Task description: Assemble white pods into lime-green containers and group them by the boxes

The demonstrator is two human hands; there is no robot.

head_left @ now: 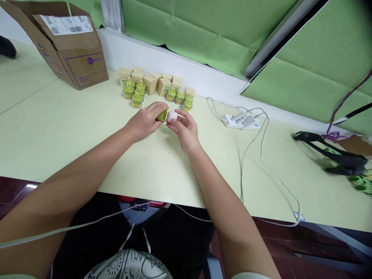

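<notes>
Over the table, my left hand [148,119] is closed around a small green lid [162,115], its hollow side turned to the right. My right hand [186,128] pinches a small whitish-pink piece [172,116] between thumb and fingers, close beside the lid. Whether the two pieces touch I cannot tell. Just beyond my hands stand several small clear containers with green looped lids, one group on the left [137,100] and another on the right [179,96].
Several small tan cartons [150,83] line the wall behind the containers. A large open cardboard box [84,64] stands at the back left. To the right lie a white power strip [241,121] with loose cables and a black stand-like object [334,153]. A phone [141,204] rests below the table edge.
</notes>
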